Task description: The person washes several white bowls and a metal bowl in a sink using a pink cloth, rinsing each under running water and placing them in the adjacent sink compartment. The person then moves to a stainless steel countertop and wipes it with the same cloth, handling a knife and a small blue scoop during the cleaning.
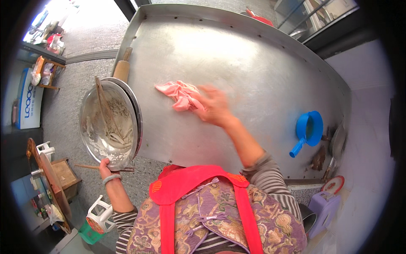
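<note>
My right hand (215, 104), blurred, grips a crumpled pink cloth (182, 95) against the steel tabletop (177, 136). At the table's left edge my left hand (106, 170) holds the near rim of a tilted stainless steel bowl (90, 136). Flour and dough scraps (119, 111) coat that bowl's inside, and a pair of long wooden chopsticks (103, 98) leans in it. A second metal bowl (138, 127) shows behind the first. Thin sticks (85, 166) pass behind my left hand; whether it grips them too is hidden.
A wooden rolling pin (121, 70) lies along the left raised edge. On the right sit a blue plastic dipper (317, 127) and a metal ladle or scoop (337, 143) near the wall. White plastic stools (101, 211) and a wooden cabinet (66, 171) stand on the floor at left.
</note>
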### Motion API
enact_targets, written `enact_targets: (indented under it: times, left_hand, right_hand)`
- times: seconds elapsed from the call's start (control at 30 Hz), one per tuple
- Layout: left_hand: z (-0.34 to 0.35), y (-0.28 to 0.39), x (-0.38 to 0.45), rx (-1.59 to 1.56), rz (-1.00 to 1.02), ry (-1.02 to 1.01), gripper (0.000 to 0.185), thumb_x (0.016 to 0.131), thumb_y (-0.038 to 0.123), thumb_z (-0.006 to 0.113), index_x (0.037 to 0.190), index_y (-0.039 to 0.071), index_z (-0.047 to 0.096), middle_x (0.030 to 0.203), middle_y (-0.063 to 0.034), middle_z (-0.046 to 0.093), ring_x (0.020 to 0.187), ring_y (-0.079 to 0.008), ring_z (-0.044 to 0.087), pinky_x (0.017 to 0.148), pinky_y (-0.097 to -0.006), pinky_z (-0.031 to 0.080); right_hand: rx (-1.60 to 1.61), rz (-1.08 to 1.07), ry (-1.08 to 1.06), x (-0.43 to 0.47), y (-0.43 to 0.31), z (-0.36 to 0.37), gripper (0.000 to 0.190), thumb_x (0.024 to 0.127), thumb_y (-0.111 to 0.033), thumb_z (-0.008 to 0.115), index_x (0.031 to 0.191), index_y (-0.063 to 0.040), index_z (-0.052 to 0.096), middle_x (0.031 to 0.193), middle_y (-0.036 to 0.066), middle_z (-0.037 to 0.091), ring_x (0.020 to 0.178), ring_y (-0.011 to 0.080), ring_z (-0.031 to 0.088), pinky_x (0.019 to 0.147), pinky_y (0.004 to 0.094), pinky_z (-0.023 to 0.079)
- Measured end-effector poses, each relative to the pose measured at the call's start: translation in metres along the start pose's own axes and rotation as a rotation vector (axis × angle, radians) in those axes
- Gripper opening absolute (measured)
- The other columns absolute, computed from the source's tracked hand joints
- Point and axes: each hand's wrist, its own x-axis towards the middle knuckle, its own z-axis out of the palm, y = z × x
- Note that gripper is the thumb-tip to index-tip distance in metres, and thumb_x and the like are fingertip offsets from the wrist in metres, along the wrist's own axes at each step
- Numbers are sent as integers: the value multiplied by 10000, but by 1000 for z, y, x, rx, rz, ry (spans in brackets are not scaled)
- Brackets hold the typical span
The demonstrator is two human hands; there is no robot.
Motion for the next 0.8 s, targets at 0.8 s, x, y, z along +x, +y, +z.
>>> enact_targets:
  times: [0.8]
  left_hand:
    - [3,2,-14,-27,20,44,421,682,76,520,1088,-37,517,1099,-161,575,1019,-329,561,936,-456,455]
  right_hand:
    - [-48,-7,-175,37,18,74,522,810,-287,576,1306,-170,457,1367,92,424,1291,292,357,942,532,336]
